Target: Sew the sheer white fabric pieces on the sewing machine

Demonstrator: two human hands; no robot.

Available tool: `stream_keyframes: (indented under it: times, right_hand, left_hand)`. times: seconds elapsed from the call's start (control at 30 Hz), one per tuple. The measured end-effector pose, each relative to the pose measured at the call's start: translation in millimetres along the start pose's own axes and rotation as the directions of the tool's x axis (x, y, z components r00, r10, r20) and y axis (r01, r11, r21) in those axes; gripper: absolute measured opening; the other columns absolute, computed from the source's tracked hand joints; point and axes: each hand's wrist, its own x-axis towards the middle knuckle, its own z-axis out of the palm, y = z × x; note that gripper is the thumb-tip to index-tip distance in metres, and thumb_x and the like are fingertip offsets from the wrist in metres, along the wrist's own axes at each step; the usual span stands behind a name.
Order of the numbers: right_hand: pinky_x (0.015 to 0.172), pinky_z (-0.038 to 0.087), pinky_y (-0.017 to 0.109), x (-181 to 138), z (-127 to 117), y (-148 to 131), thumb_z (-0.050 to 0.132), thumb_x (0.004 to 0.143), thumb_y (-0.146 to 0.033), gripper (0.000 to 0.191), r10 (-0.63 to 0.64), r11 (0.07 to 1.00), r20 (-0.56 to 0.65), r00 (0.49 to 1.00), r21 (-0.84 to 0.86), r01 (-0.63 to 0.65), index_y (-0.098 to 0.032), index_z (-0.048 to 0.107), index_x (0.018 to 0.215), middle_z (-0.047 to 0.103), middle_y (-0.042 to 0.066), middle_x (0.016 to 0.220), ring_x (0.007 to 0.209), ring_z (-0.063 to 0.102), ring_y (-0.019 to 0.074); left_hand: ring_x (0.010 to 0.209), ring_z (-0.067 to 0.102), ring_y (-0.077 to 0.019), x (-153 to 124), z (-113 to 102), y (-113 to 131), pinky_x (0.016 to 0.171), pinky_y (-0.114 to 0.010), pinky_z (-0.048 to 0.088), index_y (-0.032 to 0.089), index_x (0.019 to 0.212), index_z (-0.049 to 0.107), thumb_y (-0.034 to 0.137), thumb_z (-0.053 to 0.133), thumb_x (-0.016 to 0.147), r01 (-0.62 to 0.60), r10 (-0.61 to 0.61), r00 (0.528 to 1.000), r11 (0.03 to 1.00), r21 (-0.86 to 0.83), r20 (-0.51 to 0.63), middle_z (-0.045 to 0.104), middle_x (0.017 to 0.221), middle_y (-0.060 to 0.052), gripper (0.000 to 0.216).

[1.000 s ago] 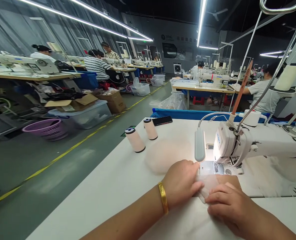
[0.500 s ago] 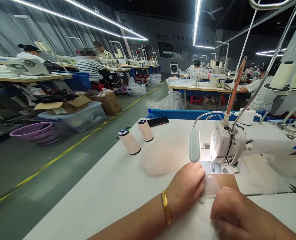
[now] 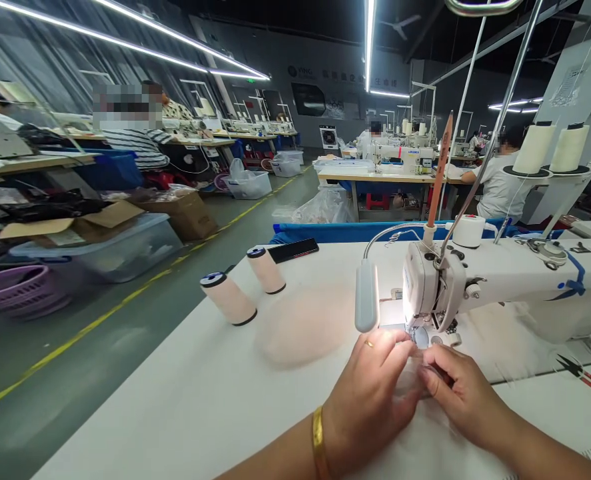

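Note:
A white sewing machine (image 3: 425, 280) stands on the white table, its needle area lit by a small lamp (image 3: 366, 297). Just in front of the needle, my left hand (image 3: 375, 380), with a ring and a gold bracelet, pinches pale sheer fabric (image 3: 408, 381). My right hand (image 3: 460, 393) grips the same fabric close by, fingertips near those of the left. Part of the fabric is hidden under both hands. To the left, a round piece of sheer beige fabric (image 3: 305, 327) lies flat on the table.
Two thread cones (image 3: 228, 298) and a black phone (image 3: 294, 251) are at the table's far left edge. Red-handled pliers (image 3: 588, 379) lie at the right. Thread spools (image 3: 535, 150) stand on a rack behind the machine. Other people sit at machines across the aisle.
My right hand has moved up and forward beside my left, near the needle. My left hand has turned over the fabric. The view has shifted slightly right.

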Motion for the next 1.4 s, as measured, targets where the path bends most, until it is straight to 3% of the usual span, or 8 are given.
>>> stream_keyframes:
  times: [0.13,0.37,0.73,1.1,1.4]
  right_hand:
    - [0.064,0.040,0.026,-0.2,-0.4,-1.7,0.048,0.106,-0.033,0.029,-0.082,0.997,-0.028,0.996,-0.017,0.081,-0.023,0.049,0.079,0.056,-0.003,0.073,0.069,0.052,0.0154]
    - [0.065,0.041,0.025,0.2,-0.5,-3.4,0.047,0.106,-0.025,0.027,-0.192,0.979,-0.062,0.979,-0.084,0.187,-0.024,0.046,0.079,0.055,-0.004,0.073,0.069,0.052,0.0146]
    - [0.068,0.043,0.025,-1.6,0.4,-0.7,0.047,0.107,-0.024,0.025,-0.190,0.980,-0.048,0.981,-0.074,0.186,-0.023,0.050,0.082,0.057,-0.003,0.077,0.071,0.055,0.0142]
    - [0.068,0.044,0.025,-1.4,0.4,-1.6,0.046,0.107,-0.026,0.025,-0.184,0.981,-0.049,0.982,-0.077,0.180,-0.024,0.051,0.083,0.059,-0.003,0.076,0.071,0.056,0.0149]
    - [0.069,0.044,0.025,-0.4,0.5,-2.8,0.046,0.108,-0.025,0.026,-0.201,0.976,-0.061,0.978,-0.095,0.195,-0.024,0.051,0.082,0.061,-0.003,0.075,0.071,0.057,0.0153]
  left_hand:
    - [0.096,0.064,-0.0232,0.9,1.5,-0.4,0.087,-0.038,0.053,0.020,0.110,0.059,0.005,0.051,0.086,-0.024,0.024,1.000,1.000,0.002,-0.012,0.070,0.108,-0.007,0.029]
    - [0.113,0.063,-0.0243,-1.5,1.7,-2.1,0.094,-0.038,0.051,0.024,0.119,0.067,0.010,0.053,0.095,-0.031,0.028,0.997,0.999,-0.042,-0.065,0.069,0.122,-0.008,0.031]
    - [0.110,0.062,-0.0238,-4.5,5.0,-4.1,0.092,-0.039,0.052,0.025,0.106,0.070,0.010,0.057,0.095,0.010,-0.014,0.997,0.998,-0.061,-0.077,0.068,0.118,-0.007,0.023]
    - [0.100,0.065,-0.0222,0.5,4.1,-4.8,0.083,-0.037,0.052,0.023,0.092,0.070,0.010,0.054,0.098,-0.050,0.050,0.986,0.999,0.002,-0.161,0.070,0.107,-0.006,0.021]
    - [0.093,0.066,-0.0193,4.4,0.1,-2.6,0.082,-0.033,0.051,0.025,0.100,0.075,0.012,0.057,0.099,-0.064,0.062,0.981,0.998,-0.004,-0.186,0.073,0.104,-0.004,0.022]
